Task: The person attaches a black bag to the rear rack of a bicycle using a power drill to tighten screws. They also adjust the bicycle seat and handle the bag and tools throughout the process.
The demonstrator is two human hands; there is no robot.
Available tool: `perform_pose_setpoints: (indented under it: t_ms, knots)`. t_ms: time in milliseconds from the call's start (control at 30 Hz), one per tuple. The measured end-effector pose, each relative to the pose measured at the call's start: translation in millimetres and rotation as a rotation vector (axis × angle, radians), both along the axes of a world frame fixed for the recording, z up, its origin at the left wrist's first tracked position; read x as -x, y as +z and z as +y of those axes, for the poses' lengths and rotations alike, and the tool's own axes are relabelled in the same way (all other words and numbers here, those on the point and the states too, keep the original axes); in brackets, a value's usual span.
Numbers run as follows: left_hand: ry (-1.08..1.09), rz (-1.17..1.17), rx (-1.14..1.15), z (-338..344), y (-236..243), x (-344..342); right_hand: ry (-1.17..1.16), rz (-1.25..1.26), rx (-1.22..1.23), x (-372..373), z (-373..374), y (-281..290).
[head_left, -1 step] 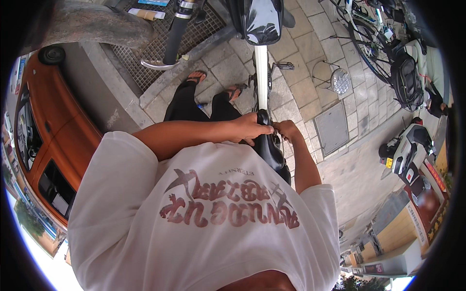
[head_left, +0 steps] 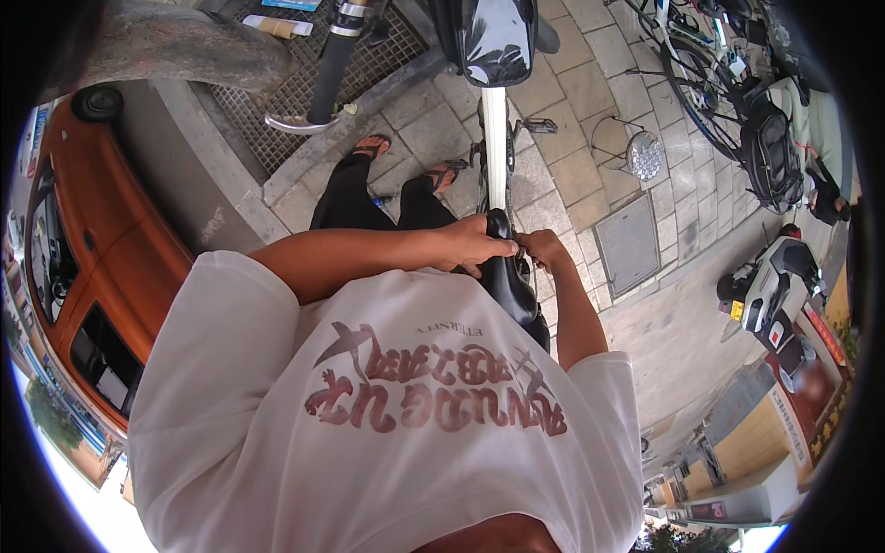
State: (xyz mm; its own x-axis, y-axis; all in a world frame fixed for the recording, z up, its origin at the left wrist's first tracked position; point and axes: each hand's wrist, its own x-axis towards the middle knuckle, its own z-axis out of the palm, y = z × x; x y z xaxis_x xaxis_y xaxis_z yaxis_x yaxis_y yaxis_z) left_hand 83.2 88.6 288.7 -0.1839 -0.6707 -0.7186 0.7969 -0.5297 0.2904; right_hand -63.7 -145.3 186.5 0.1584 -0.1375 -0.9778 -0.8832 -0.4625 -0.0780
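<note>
A black bicycle saddle point(head_left: 513, 288) sits in front of my body, its narrow nose pointing away from me. Across the saddle's nose lies my left hand point(head_left: 467, 242), gripping it from the left side with the thumb on top. My right hand point(head_left: 542, 249) is at the saddle's right edge, fingers bent and pinched close to its side. What those fingers hold is too small and hidden to make out. Beyond the saddle runs the bicycle's white frame tube point(head_left: 495, 147), with a black bag point(head_left: 498, 46) with a clear window on it.
The handlebar's black grip point(head_left: 328, 88) and silver brake lever point(head_left: 300, 123) are at the upper left, near a tree trunk point(head_left: 203, 51). An orange car point(head_left: 120, 235) stands left. A stool point(head_left: 644, 155), parked bicycles point(head_left: 687, 69) and a white scooter point(head_left: 782, 284) are on the right.
</note>
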Motion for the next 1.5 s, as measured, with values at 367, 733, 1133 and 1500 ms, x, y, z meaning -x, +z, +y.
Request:
perform_pose_setpoints:
  t_ms: [367, 733, 1133, 1500]
  knots:
    - [-0.083, -0.031, -0.002, -1, 12, -7, -0.072, 0.015, -0.029, 2, -2, -4]
    - [-0.093, -0.002, -0.009, -3, 2, -3, 0.605, -0.506, 0.039, 17, -21, -30]
    - [-0.095, -0.058, -0.047, -8, -4, -3, 0.621, -0.196, 0.269, -73, 33, 42]
    - [-0.113, -0.09, -0.075, -8, 28, -11, 0.664, -0.049, 0.221, -93, 46, 56]
